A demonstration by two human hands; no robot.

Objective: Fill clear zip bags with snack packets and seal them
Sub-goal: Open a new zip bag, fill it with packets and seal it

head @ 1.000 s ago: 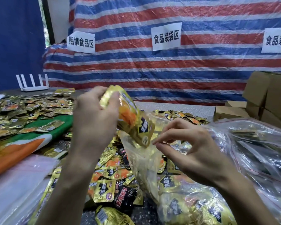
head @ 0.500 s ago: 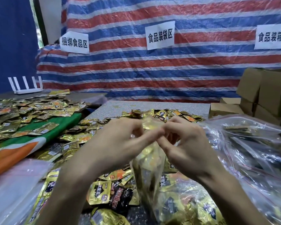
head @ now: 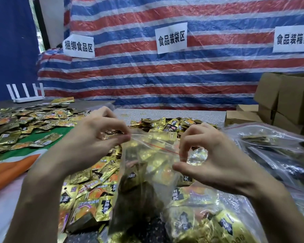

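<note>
head view: both forearms reach in from the near edge and the hands meet over the middle of the tabletop (head: 165, 114). the left hand (head: 95, 137) is raised, knuckles up, with thumb and forefinger pressed together on the left end of the clear zip bag (head: 147, 172) at its mouth; the other fingers arch loosely above. the right hand (head: 212, 155) sits a little lower, palm turned inward, its forefinger curled down and thumb below, pinching the right end of the same mouth. the red zip line (head: 158, 146) runs taut and slanting between the two pinches. the bag hangs down from them, holding gold snack packets (head: 88, 199), above the loose heap of packets by the near edge. filled bags (head: 270, 155) lie toward the right edge, with cardboard boxes (head: 291, 99) at the far right corner.
</note>
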